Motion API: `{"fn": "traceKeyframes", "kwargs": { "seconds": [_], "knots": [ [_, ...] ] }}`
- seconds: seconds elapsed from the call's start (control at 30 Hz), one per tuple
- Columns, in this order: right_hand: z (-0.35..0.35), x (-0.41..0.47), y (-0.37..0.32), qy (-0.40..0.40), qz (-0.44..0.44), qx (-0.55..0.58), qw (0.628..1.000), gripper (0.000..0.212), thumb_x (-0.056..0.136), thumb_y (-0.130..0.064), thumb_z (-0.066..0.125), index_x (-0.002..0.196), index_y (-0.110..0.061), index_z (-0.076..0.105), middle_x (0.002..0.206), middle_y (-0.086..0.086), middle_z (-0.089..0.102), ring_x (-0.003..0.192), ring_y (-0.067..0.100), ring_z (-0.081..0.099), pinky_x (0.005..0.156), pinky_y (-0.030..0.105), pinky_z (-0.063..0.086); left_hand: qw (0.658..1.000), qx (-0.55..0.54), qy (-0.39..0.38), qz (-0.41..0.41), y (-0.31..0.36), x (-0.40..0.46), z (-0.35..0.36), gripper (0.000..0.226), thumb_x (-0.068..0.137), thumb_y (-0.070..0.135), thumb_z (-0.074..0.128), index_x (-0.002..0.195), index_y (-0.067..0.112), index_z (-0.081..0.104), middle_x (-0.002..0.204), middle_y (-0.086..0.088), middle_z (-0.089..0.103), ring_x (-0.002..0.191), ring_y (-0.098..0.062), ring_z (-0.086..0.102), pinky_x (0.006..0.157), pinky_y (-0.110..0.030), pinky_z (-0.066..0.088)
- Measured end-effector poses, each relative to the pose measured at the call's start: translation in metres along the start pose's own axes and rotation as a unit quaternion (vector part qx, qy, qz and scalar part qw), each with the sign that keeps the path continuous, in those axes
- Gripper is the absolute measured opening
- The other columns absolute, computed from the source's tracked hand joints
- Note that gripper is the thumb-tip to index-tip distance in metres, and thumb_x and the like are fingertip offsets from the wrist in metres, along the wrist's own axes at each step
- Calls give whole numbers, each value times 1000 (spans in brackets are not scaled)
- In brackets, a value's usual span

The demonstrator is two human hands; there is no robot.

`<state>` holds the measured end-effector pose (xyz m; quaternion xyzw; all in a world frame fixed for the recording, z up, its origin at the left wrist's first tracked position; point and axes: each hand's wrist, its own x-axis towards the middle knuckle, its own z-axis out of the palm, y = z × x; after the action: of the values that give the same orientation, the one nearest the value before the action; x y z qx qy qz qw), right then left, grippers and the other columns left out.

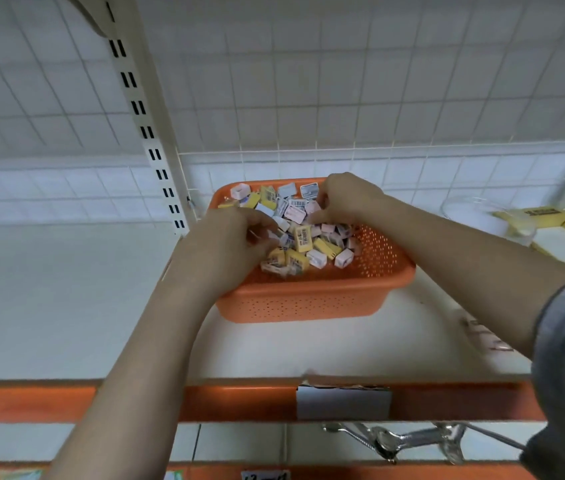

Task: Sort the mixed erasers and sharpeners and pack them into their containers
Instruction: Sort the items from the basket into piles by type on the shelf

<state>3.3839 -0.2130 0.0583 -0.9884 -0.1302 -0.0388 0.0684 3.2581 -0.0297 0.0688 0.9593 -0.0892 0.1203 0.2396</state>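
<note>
An orange perforated basket (319, 299) stands on the white shelf and holds several small wrapped erasers and sharpeners (305, 237) in yellow, white and pink. My left hand (229, 244) is inside the basket at its left side, fingers curled around some small pieces. My right hand (343, 199) reaches in from the right over the far part of the pile, its fingertips pinching a small pink and white piece. What lies under both hands is hidden.
A clear round container (488, 216) and a yellow cardboard box (558, 233) stand at the right on the shelf. A slotted upright post (149, 133) rises at the left. The shelf has an orange front edge (101, 403) with a paper label (343, 401).
</note>
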Motion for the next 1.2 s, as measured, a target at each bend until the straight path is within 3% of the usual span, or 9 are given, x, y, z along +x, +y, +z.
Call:
{"fn": "traceKeyframes", "kwargs": {
  "seconds": [0.17,0.27,0.37,0.47,0.7,0.87,1.03,1.1,1.2],
  "knots": [
    [-5,-4,1,-5,24,48,999,19,77,-24,67,74,-5,65,71,7,58,73,25,57,61,29,44,1000,20,-7,7,-5,22,-4,22,86,29,64,108,25,68,89,9,63,91,-10,61,82,-29,49],
    [-17,-19,6,50,38,129,990,21,80,-22,65,93,-6,69,87,8,66,80,21,60,70,30,51,999,43,5,7,-15,46,-5,26,86,23,64,112,21,67,100,3,65,96,-15,60,83,-30,49],
    [-25,-46,9,116,42,200,972,21,83,-25,64,102,-16,67,81,-5,63,68,2,53,58,15,39,995,94,-5,15,-27,74,-1,34,85,23,65,119,20,63,118,-3,63,105,-18,57,86,-30,44],
    [-26,-74,9,170,57,277,944,15,84,-29,65,97,-24,66,73,-14,59,67,-1,54,49,3,34,989,139,-43,21,-34,92,6,42,82,24,69,123,19,60,122,-4,61,110,-21,54,87,-31,43],
    [-16,-111,-4,227,77,308,921,11,86,-30,63,96,-32,64,74,-18,59,73,1,56,56,0,36,989,135,-40,31,-38,107,13,30,80,20,72,109,17,66,105,-2,66,87,-13,52,78,-29,47],
    [-10,-118,-6,241,86,294,921,15,86,-28,62,100,-27,67,83,-11,63,79,6,58,62,9,38,992,124,-10,29,-36,105,11,29,83,9,63,111,12,66,107,-5,66,94,-18,60,79,-28,50],
    [-2,-123,-5,275,98,310,905,17,86,-27,61,101,-27,68,94,-5,68,85,8,58,66,13,38,997,21,62,28,-26,89,0,21,79,6,62,98,16,66,96,0,65,84,-13,59,65,-21,43],
    [2,-128,-3,297,108,314,895,16,87,-29,60,101,-27,69,94,-3,67,87,10,58,66,5,36,996,-36,74,42,-16,78,-2,21,77,5,65,96,15,66,89,3,64,79,-10,60,61,-15,44],
    [7,-139,6,322,129,318,882,20,88,-34,58,103,-26,69,96,-1,65,90,10,58,69,9,38,988,-105,87,67,1,61,-1,21,74,5,69,90,18,64,77,10,59,67,-1,56,64,-11,47]
  ]
}}
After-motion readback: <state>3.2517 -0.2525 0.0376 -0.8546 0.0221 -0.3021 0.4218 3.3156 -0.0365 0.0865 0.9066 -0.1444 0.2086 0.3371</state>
